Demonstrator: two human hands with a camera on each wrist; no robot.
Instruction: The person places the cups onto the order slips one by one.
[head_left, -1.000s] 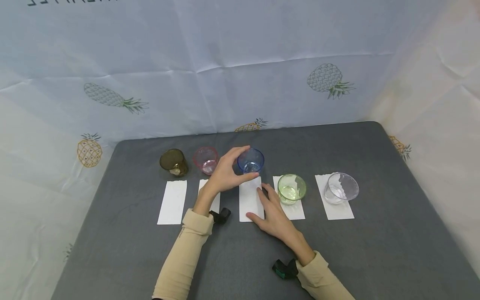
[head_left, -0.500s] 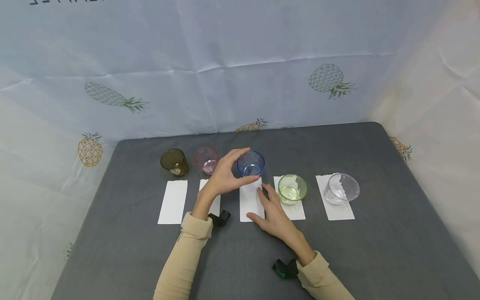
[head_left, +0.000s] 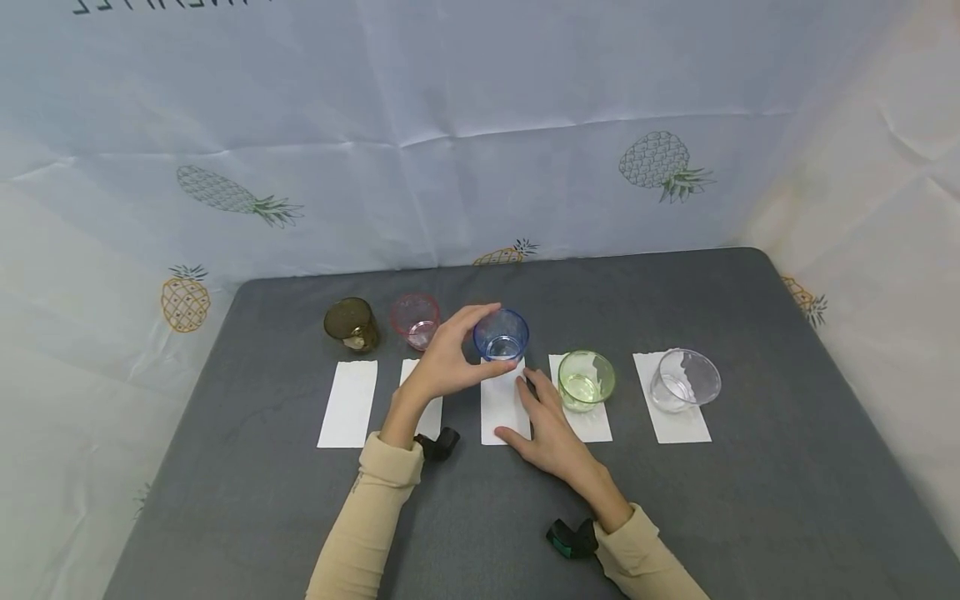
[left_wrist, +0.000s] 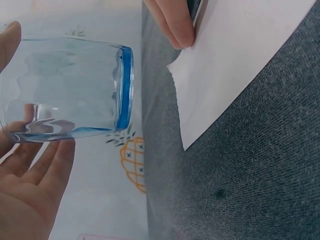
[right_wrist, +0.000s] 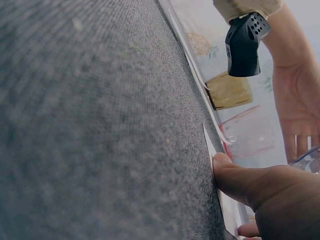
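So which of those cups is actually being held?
The blue cup, held by the left hand; the brown cup, pink cup, green cup and clear cup aren't.

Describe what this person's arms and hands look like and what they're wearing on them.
The left hand and right hand wear no gloves. The left sleeve and right sleeve are beige, turned back at the ends. Worn near the wrists, the left device is black with a cluster of dark dots; the right device is black with a green patch.
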